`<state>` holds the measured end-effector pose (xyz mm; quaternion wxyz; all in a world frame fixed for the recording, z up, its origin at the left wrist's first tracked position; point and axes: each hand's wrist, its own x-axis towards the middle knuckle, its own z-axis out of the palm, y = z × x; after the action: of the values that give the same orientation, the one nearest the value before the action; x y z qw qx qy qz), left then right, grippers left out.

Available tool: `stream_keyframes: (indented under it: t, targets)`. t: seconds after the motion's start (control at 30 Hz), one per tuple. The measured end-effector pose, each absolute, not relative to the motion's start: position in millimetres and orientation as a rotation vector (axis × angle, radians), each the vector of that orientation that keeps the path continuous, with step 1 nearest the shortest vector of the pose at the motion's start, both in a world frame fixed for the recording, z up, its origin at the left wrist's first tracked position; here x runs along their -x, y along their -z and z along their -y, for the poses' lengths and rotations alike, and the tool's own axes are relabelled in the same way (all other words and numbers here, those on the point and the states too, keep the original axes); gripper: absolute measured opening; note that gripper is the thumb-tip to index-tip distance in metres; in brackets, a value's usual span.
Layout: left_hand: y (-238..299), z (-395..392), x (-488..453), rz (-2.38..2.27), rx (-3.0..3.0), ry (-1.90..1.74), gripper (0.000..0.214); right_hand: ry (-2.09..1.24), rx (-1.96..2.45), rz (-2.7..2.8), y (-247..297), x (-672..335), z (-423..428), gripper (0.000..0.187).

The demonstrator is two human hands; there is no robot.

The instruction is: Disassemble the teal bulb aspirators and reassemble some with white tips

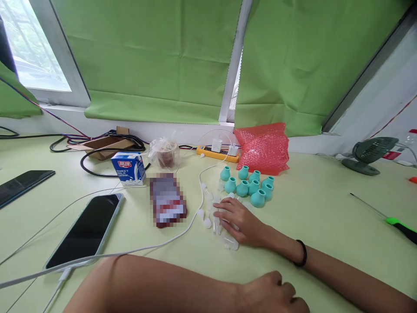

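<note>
Right hand [239, 219] lies with fingers loosely spread over the clear plastic pieces [216, 224] on the bench [325, 217], touching them without clasping; left hand [273, 295] is curled at the bottom edge, and I cannot tell whether it grips anything. Turquoise bulb-shaped parts [242, 189] cluster just beyond, near the red bubble-wrap bag [262, 150].

Daylight glares white through the window [41, 50] at upper left; my right hand [239, 221] shows sharp in soft light, coarse pixels masking one object [167, 200].
</note>
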<state>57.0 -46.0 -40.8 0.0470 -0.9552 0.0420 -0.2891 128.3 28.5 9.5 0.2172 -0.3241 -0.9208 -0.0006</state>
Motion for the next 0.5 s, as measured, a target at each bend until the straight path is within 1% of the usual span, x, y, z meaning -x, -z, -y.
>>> stream_keyframes:
  t: [0.1,0.2,0.33,0.43,0.5]
  targets:
    - [35,42,-46,0.071,2.870,0.845,0.014,0.039,0.923,2.490,0,-139,-28,0.023]
    - [20,35,-32,0.190,2.904,0.742,0.018,0.035,0.895,2.357,4,-142,-30,0.022]
    - [7,25,-18,0.179,3.052,0.609,0.012,-0.103,0.805,2.394,-4,-141,-24,0.021]
    - [7,23,-16,0.067,3.057,0.611,0.009,-0.149,0.805,2.566,-12,-139,-18,0.026]
    - [9,24,-15,0.010,3.026,0.640,0.009,-0.151,0.845,2.617,-12,-137,-18,0.025]
